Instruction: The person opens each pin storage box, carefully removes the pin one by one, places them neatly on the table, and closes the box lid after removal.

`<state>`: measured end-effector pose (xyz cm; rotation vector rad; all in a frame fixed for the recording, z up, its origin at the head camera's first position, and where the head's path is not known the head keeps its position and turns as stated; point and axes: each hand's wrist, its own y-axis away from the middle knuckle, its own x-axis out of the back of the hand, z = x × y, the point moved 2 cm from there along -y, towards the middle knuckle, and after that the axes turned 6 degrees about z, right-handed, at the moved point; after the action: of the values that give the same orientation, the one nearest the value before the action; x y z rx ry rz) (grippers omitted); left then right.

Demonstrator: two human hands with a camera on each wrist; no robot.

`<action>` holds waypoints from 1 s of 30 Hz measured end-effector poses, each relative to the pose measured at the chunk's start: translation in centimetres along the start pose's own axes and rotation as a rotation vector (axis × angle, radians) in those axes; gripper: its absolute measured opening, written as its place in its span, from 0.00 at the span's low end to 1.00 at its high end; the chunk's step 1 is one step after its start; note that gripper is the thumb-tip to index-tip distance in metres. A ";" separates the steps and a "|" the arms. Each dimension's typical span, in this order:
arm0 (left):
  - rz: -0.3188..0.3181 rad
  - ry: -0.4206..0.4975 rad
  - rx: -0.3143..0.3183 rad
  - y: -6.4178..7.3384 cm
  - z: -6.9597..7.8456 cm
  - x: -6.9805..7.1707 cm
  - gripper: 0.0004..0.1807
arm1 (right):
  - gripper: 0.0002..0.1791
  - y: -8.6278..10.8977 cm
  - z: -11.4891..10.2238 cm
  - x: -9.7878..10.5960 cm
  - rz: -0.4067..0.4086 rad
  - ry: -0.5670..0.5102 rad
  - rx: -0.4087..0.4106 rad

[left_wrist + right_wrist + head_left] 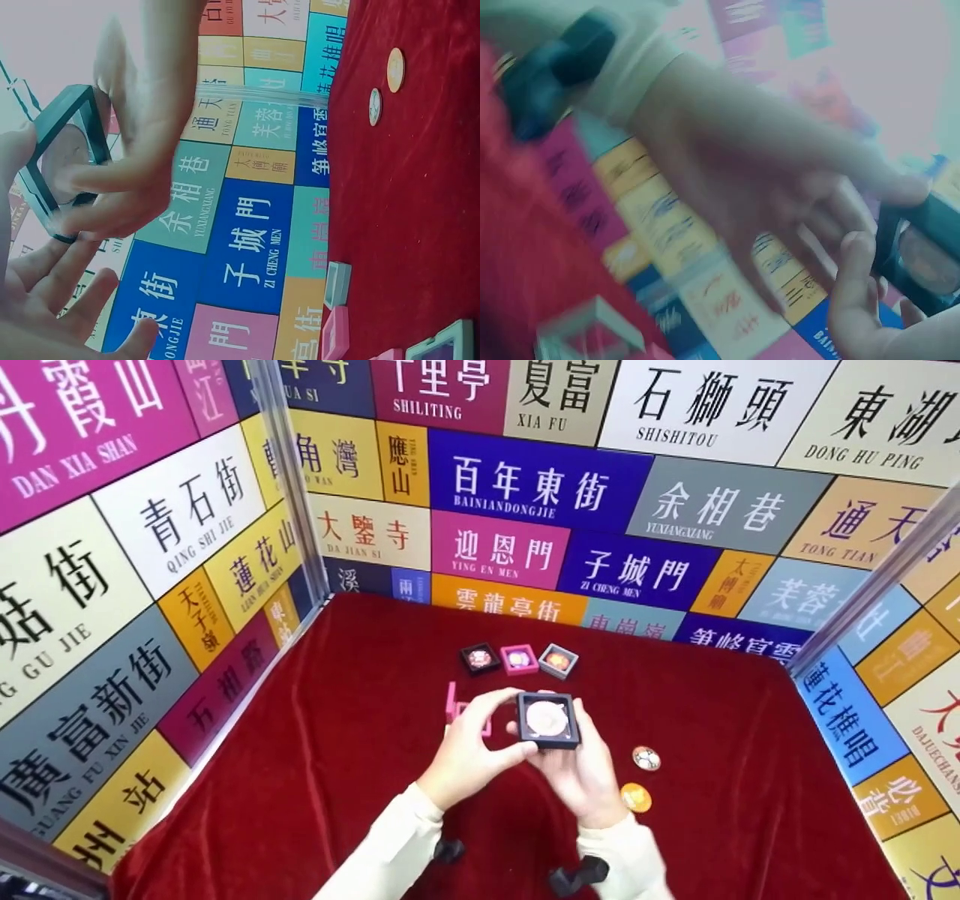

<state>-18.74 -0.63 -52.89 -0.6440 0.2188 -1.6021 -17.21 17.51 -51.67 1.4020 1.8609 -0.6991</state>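
Both hands hold a black square frame box [527,741] above the red cloth. A pale round disc [547,718] sits in its window. My left hand [463,757] pinches the box's left side; in the left wrist view its other fingers [56,289] spread away from the box. My right hand [574,772] grips the box from the right and beneath. In the left wrist view, fingers of the right hand [146,142] reach against the disc. The right wrist view is blurred; the box [889,236] shows at its right edge.
Behind stand a black box [491,666], a pink box [527,668] and a grey box [565,670] holding round discs. An open pink box [451,699] is partly hidden by my left hand. A white patterned disc [646,758] and an orange disc [636,797] lie at right. Lettered panels [525,472] surround the cloth.
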 end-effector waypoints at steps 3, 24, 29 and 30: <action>0.001 -0.002 -0.010 0.1 -0.1 -0.3 0.41 | 0.29 0.0 0.8 -0.2 -0.033 -0.129 -0.034; 0.019 -0.638 -0.323 -0.6 2.5 -1.9 0.43 | 0.32 0.4 5.0 -1.5 0.013 -0.398 -0.050; 0.064 -0.566 -0.299 -0.1 2.3 -2.6 0.42 | 0.29 0.9 5.1 -1.9 0.074 -0.431 -0.022; 0.071 -0.554 -0.298 -0.1 2.3 -2.7 0.41 | 0.29 1.0 5.0 -2.0 0.074 -0.436 -0.015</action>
<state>-17.60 2.52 -51.72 -1.2673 0.0654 -1.2752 -14.91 12.80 -53.21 1.1880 1.4635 -0.8721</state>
